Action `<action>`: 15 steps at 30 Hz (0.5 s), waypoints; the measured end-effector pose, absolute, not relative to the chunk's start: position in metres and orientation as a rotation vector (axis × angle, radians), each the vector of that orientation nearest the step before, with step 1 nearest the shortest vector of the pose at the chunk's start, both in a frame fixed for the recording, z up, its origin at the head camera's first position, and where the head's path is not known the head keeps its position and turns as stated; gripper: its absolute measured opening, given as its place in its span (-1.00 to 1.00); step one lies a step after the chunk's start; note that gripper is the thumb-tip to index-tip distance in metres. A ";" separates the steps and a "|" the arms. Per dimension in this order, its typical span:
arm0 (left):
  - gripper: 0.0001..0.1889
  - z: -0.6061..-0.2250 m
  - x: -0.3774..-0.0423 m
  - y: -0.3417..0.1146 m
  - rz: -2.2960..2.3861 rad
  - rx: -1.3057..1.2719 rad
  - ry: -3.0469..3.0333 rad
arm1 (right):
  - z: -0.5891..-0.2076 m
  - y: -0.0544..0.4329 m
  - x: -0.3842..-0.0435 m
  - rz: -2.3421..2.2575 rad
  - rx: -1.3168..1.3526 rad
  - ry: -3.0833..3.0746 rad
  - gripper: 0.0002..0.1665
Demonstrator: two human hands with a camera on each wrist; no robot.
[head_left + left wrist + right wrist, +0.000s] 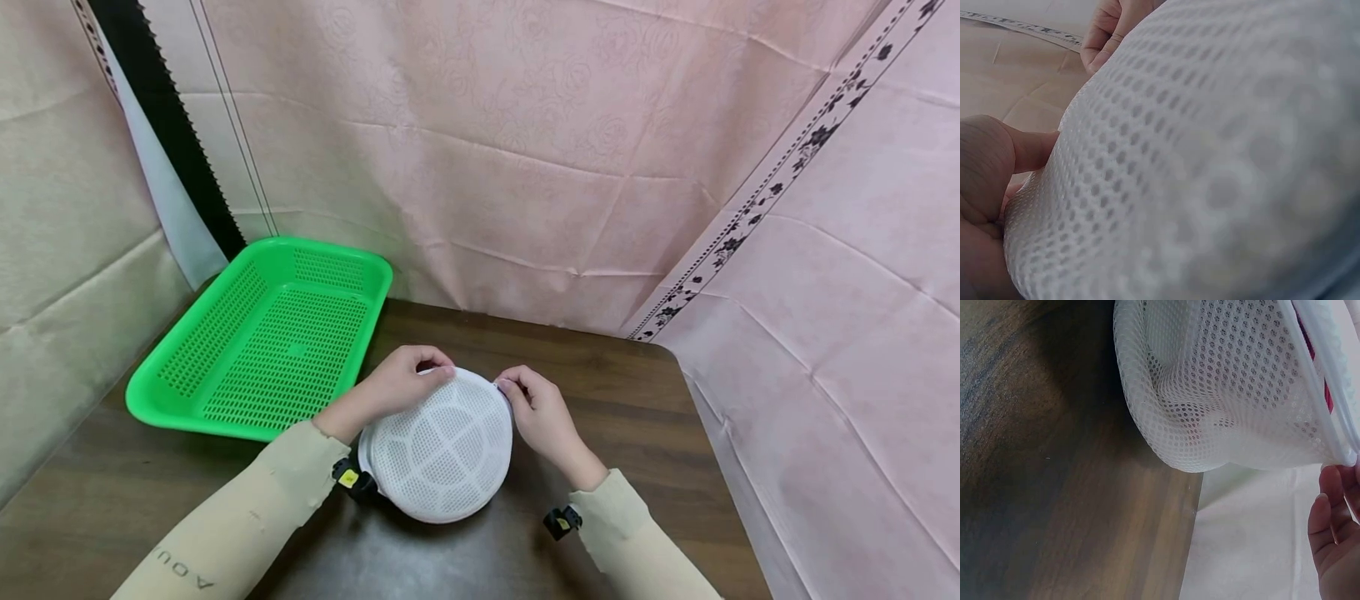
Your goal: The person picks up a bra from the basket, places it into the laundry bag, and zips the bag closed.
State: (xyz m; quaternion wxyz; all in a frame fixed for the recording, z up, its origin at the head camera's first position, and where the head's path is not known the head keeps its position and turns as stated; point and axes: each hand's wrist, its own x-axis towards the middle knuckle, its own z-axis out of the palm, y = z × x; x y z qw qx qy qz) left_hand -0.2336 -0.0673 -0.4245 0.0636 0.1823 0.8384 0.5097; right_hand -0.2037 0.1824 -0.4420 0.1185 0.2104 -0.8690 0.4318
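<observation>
A round white mesh laundry bag (442,454) is held over the table, its flat face turned up in the head view. At the far edge my left hand (401,385) pinches the rim between thumb and fingers. My right hand (542,417) pinches the bag's upper right edge. Up close in the right wrist view, a white zip edge (1319,400) runs down to the right fingertips, with a narrow gap along it. Something red (1327,397) shows through that gap; its kind is hidden. The mesh fills most of the left wrist view.
To the left stands a green perforated plastic basket (296,350), its near right corner close to my left forearm. The dark wooden table (622,392) runs back to a pale pink curtain (510,167). More cloth hangs along both sides.
</observation>
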 end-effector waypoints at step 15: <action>-0.86 -0.427 -0.234 -0.071 1.613 0.412 2.470 | -0.446 0.187 -0.203 1.269 0.591 -2.549 -0.91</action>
